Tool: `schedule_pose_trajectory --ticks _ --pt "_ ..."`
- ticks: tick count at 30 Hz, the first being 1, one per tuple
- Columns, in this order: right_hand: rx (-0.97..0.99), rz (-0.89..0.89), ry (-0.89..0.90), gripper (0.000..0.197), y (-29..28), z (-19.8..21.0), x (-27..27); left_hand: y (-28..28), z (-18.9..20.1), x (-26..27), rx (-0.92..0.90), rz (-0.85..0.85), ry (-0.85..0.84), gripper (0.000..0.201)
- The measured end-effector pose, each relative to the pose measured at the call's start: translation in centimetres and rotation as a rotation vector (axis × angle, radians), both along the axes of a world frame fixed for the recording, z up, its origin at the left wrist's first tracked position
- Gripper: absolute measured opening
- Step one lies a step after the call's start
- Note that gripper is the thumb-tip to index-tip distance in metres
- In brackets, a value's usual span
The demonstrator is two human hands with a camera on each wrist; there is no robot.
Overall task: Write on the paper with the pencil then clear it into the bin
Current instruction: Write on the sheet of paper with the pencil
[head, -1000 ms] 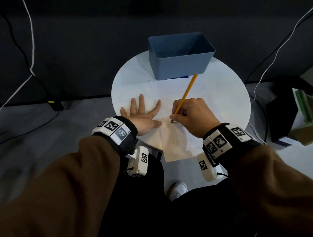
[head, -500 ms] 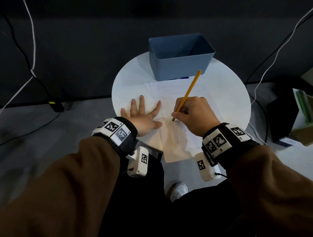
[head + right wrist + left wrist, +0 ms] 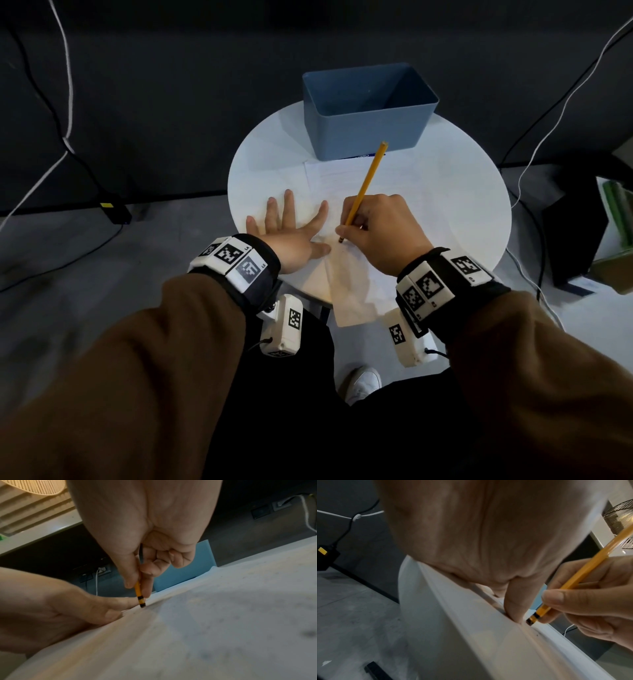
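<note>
Looking down, I see a round white counter (image 3: 462, 212) on grey floor against a dark wall. My left hand (image 3: 291, 236) lies flat, fingers spread, pressing the creased white paper (image 3: 346, 274). My right hand (image 3: 380, 229) pinches the slim yellow pencil (image 3: 366, 181), tip on the sheet. Behind stands the rectangular blue plastic bin (image 3: 366, 133).

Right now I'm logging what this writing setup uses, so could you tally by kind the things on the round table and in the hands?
Pencil: 1, gripped by the right hand
Paper: 1 sheet, pressed flat by the left hand
Blue bin: 1, at the far side of the white table
Total: 3
</note>
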State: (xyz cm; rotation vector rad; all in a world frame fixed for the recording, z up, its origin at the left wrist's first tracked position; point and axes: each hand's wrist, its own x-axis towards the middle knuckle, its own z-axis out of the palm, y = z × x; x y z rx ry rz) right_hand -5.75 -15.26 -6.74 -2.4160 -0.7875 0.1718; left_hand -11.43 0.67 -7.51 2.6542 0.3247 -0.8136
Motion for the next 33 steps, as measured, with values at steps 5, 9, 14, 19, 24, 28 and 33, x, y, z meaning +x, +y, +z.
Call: schedule_pose_trajectory --ticks 5,9,14,19,24,28,33 --pt "0.036 0.020 0.000 0.015 -0.3 0.2 -0.1 0.1 -0.2 0.1 -0.008 0.005 0.004 0.069" --pt "0.029 0.016 0.009 0.015 0.0 -0.1 -0.3 0.0 -0.2 0.1 -0.003 0.007 0.004 0.069" --pt "0.038 -0.060 -0.001 0.017 -1.5 0.5 0.4 0.1 -0.2 0.1 -0.026 0.010 0.002 0.067" --pt "0.064 0.095 0.078 0.015 -1.4 0.5 -1.4 0.2 -0.5 0.0 -0.008 -0.009 -0.014 0.068" --pt "0.020 0.045 0.054 0.015 -1.7 0.4 -1.0 0.2 -0.4 0.0 -0.031 0.005 -0.017 0.068" --pt "0.035 0.113 0.078 0.014 -1.5 0.3 -1.7 0.2 -0.5 0.0 0.005 -0.011 -0.023 0.069" --pt "0.021 0.020 0.033 0.016 -1.6 0.4 -0.9 0.2 -0.2 0.0 -0.016 -0.001 -0.008 0.067"
